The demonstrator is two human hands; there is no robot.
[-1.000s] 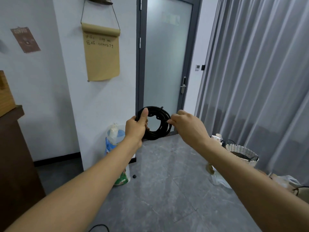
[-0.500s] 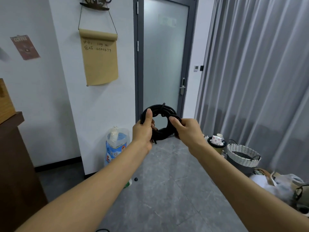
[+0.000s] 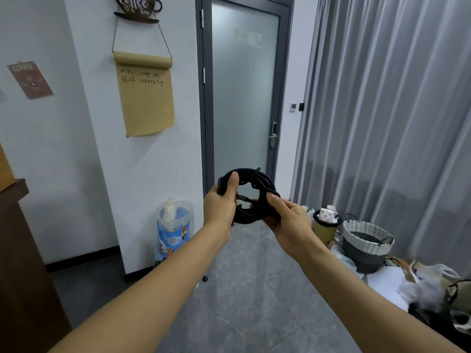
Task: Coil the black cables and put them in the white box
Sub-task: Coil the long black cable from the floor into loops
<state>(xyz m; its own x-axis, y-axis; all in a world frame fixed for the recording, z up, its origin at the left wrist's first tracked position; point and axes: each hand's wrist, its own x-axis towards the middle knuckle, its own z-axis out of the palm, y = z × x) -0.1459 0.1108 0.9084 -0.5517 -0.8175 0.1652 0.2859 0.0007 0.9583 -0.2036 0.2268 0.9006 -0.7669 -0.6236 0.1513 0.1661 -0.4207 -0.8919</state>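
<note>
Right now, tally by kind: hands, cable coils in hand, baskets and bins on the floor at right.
Hands: 2, left hand and right hand, both gripping the coil
Black cable coil: 1
Woven basket: 1
Yellow bin: 1
Total: 5
The white box is not in view.

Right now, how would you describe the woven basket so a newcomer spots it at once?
Start at the grey curtain on the right and drop to the floor at its foot. There stands the woven basket, white weave above a dark base. The yellowish bin on its left is smaller and stuffed with paper cups.
</note>
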